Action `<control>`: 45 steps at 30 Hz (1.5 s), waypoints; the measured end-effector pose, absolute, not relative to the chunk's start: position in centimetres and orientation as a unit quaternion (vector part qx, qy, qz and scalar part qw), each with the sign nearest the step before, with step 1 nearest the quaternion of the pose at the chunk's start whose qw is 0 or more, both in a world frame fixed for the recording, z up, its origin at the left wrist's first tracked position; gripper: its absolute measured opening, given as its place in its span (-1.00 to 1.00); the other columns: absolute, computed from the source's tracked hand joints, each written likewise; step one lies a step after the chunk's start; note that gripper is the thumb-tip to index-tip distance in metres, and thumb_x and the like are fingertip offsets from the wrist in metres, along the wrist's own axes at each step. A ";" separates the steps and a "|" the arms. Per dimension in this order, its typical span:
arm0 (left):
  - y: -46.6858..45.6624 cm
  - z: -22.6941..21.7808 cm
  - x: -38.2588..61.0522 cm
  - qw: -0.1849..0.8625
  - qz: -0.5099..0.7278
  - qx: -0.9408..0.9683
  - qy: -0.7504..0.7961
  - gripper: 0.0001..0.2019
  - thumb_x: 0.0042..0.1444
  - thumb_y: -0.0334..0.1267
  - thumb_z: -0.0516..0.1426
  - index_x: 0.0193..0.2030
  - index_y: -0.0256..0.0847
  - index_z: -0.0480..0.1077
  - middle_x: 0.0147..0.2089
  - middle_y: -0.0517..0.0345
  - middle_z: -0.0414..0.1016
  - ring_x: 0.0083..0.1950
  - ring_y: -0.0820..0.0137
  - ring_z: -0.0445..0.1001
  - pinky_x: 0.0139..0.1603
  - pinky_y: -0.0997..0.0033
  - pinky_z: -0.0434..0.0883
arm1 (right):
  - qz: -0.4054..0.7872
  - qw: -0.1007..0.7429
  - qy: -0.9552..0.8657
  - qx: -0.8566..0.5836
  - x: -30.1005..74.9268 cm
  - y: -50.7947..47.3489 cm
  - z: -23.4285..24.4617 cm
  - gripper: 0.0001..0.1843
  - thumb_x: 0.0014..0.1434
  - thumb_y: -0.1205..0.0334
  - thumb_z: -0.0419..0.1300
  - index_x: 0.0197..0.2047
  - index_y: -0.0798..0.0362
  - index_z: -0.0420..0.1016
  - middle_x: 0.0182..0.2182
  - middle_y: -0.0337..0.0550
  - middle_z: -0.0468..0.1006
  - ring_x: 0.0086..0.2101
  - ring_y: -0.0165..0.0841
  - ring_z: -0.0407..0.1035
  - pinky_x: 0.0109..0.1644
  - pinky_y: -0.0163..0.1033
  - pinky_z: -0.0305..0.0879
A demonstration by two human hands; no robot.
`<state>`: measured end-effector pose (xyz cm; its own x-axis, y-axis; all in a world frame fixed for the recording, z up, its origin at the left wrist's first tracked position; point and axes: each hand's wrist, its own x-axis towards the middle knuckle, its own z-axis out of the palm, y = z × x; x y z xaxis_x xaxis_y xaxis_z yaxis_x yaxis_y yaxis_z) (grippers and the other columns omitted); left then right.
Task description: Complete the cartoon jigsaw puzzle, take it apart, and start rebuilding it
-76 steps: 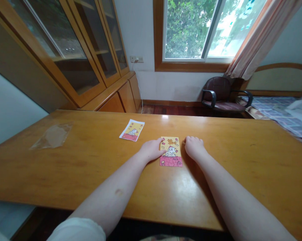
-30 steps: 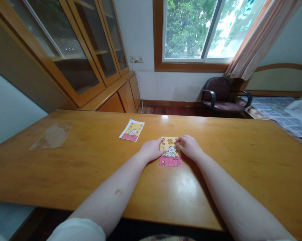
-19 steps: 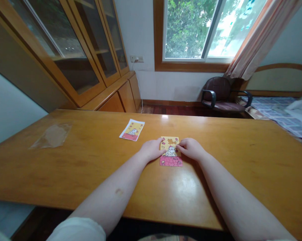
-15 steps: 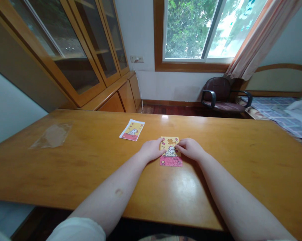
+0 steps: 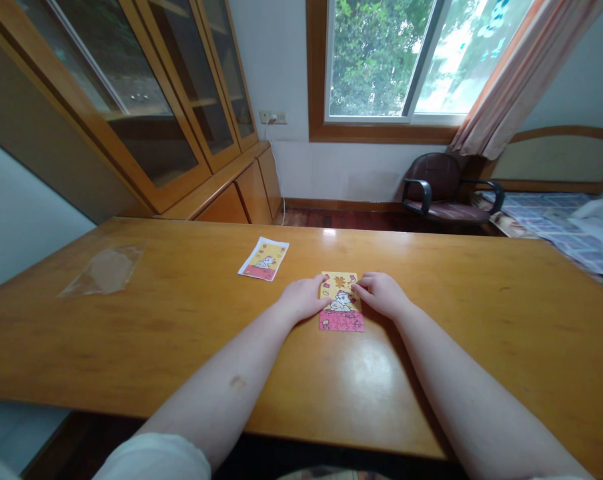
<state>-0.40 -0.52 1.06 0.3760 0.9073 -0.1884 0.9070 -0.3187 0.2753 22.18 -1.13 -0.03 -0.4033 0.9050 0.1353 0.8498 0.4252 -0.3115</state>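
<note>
Right hand [image 5: 384, 293] pinches its fingertips together on the upper right of the puzzle [image 5: 340, 315], which lies flat midway between the tabletop [image 5: 181, 333] side edges. Left hand [image 5: 301, 299] rests loosely open against the puzzle's left edge. Picture card [image 5: 264, 259] lies nearer the far edge.

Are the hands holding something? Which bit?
Nothing is lifted. The left hand rests on the left edge of the puzzle; fingers of the right hand touch its upper right. Whether they pinch a piece is unclear.
</note>
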 end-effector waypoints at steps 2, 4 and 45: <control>-0.5 1.0 -0.4 0.168 0.002 0.814 0.557 -0.37 0.07 0.12 0.06 0.26 -0.03 0.15 0.11 0.02 0.45 0.05 0.11 0.46 -0.05 0.24 0.38 | 0.103 0.141 -0.830 -0.531 22.1 -1.2 0.1 -0.57 0.29 0.06 -0.03 -0.41 0.04 0.57 -0.44 -0.15 0.50 -0.41 -0.41 0.35 -0.31 -0.33 0.14; -0.4 0.9 -0.4 0.167 0.000 0.815 0.555 -0.37 0.07 0.12 0.06 0.26 -0.03 0.15 0.11 0.01 0.45 0.04 0.11 0.46 -0.05 0.24 0.38 | 0.111 0.143 -0.828 -0.531 22.0 -1.2 0.2 -0.59 0.28 0.06 -0.02 -0.36 0.04 0.58 -0.42 -0.14 0.51 -0.40 -0.40 0.36 -0.29 -0.33 0.15; -0.4 0.8 -0.4 0.162 -0.007 0.816 0.555 -0.36 0.08 0.12 0.06 0.28 -0.03 0.12 0.10 -0.01 0.46 0.05 0.11 0.46 -0.05 0.25 0.38 | 0.128 0.155 -0.819 -0.537 21.8 -1.0 -0.4 -0.68 0.24 0.12 0.04 -0.15 0.03 0.59 -0.29 -0.10 0.56 -0.30 -0.36 0.42 -0.15 -0.31 0.23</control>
<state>-0.43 -0.41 0.84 0.3844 0.9031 -0.1912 0.9075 -0.3317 0.2576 21.79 -0.97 -0.37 -0.3744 0.9199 0.1162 0.8402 0.3896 -0.3771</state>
